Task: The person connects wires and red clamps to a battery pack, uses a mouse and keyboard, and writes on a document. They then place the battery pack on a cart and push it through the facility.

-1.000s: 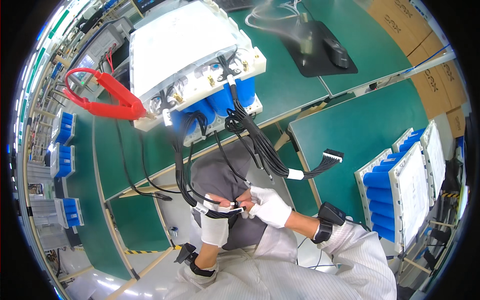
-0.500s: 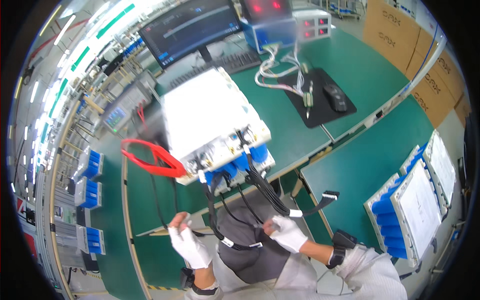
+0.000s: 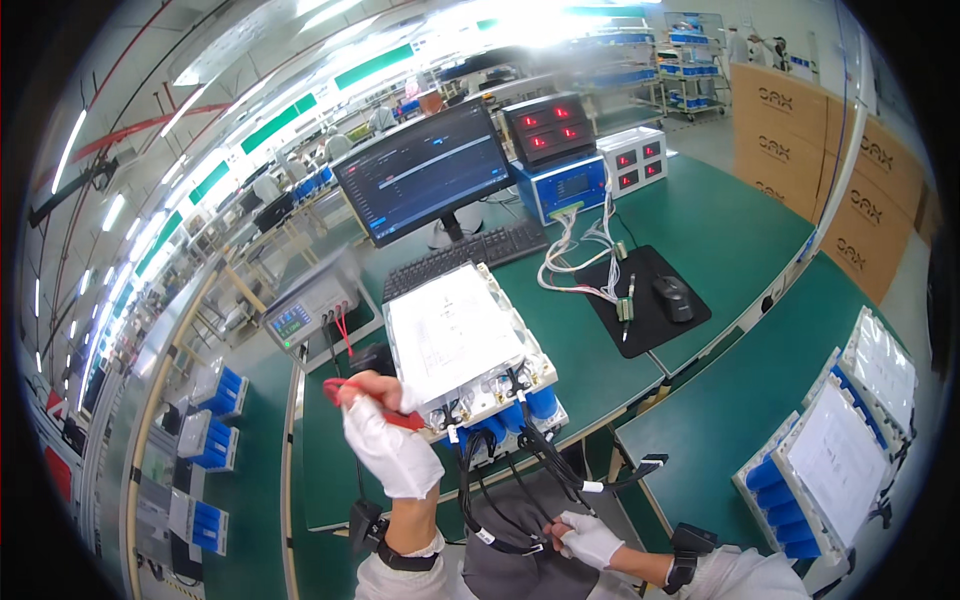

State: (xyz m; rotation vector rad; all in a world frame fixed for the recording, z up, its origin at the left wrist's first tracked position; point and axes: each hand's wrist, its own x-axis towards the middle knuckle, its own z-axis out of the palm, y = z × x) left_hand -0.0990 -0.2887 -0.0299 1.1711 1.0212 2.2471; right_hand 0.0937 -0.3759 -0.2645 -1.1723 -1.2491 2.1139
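My left hand [image 3: 390, 445], in a white fingerless glove, is closed around a red clamp-like piece [image 3: 405, 418] at the near left corner of a battery pack [image 3: 455, 335]. The pack has a white sheet on top, blue cylindrical cells [image 3: 540, 403] beneath, and black cable bundles [image 3: 478, 470] hanging off its near side. Lower down, my right hand [image 3: 590, 540], gloved alike, pinches a thin black cable [image 3: 535, 500] close to my lap. A black connector [image 3: 652, 463] ends the right-hand bundle.
Behind the pack stand a monitor [image 3: 425, 170], a keyboard [image 3: 465, 255] and boxes with red displays [image 3: 550, 130]. A bench meter [image 3: 310, 305] is at left. White wires [image 3: 575, 265] and a mouse [image 3: 673, 298] lie right. More battery packs [image 3: 825, 465] stand on the right bench.
My left hand has risen from beside the hanging cables to the red piece and closed on it. My right hand stays low by the cables. The view has tilted upward.
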